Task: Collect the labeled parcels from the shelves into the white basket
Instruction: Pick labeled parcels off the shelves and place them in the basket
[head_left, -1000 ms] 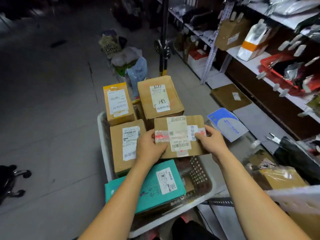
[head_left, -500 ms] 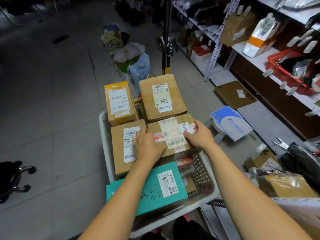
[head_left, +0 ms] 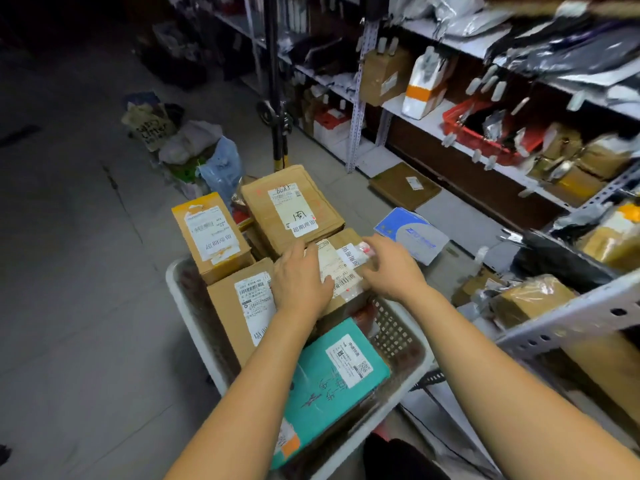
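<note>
Much of the white basket was hidden beneath its load of labeled parcels. Only its left wall and perforated right wall showed, and its near end was cut across by the person's forearms. The small brown parcel lay on top of the load toward the basket's far right side. Both hands largely covered it, and motion blur smeared its white labels beyond reading. The shelves along the right were blurred too, their grey bags and cartons hard to tell apart, and the far end of the aisle was lost in darkness.

The left hand lay palm down on the parcel's left half, fingers straight and close together, pressing on its top. The right hand covered the parcel's right end, fingers reaching across the label; whether it gripped the edge or merely rested there could not be told.

A tall brown parcel stood just left of the hands. A yellow-topped box and a large brown box sat beyond them. A teal parcel lay tilted at the near end, partly under the left forearm. A blue-and-white envelope lay on the floor just right of the basket.
</note>
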